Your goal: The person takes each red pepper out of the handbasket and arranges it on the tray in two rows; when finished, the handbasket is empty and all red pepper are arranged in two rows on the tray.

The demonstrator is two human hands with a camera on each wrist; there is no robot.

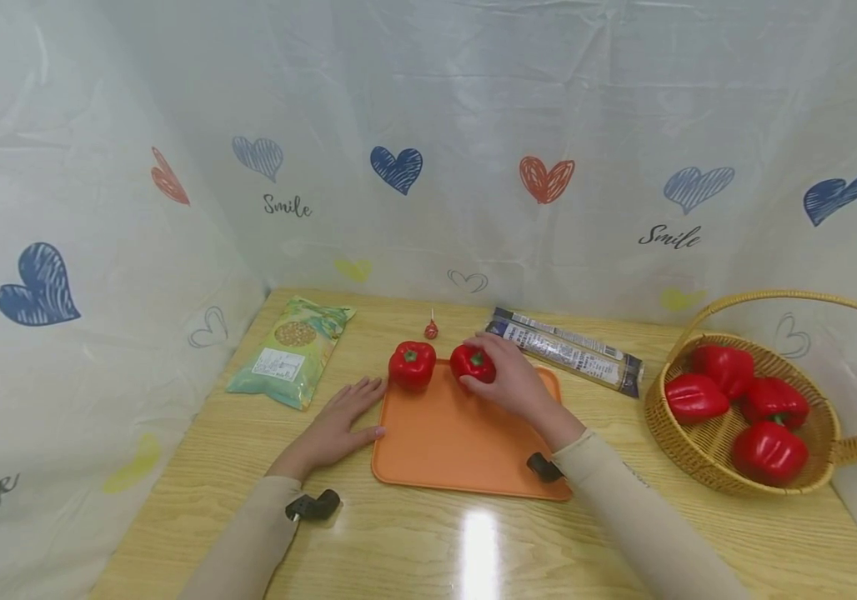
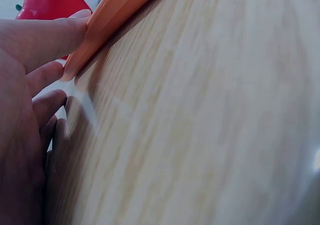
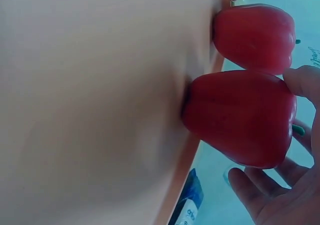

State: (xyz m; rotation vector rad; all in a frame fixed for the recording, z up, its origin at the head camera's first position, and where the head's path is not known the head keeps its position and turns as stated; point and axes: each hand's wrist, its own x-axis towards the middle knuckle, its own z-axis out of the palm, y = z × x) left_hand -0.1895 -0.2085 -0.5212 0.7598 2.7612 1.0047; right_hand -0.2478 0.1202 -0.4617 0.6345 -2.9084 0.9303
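red pepper (image 1: pixel 466 367): upright at orange tray's (image 1: pixel 451 446) far edge, centre of frame. right hand (image 1: pixel 511 379) part-closed round pepper's top, thumb opposing fingers, likely for steadiness. second pepper (image 1: pixel 411 367): upright, tray's upper left corner. left hand (image 1: pixel 334 429): fingers extended, grasping nothing, thumb at tray edge, presumably bracing. wicker basket (image 1: pixel 661 429), right of frame, keeps four peppers (image 1: pixel 769 452) together.

Peppers (image 1: pixel 411 373) red, stems (image 3: pixel 298 130) grn; tray (image 1: pixel 443 450) orng; curtain (image 1: pixel 473 83) heart-print.

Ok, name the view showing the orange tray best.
The head view: most of the orange tray shows from above. The left wrist view catches only an edge; the right wrist view, some surface and rim.
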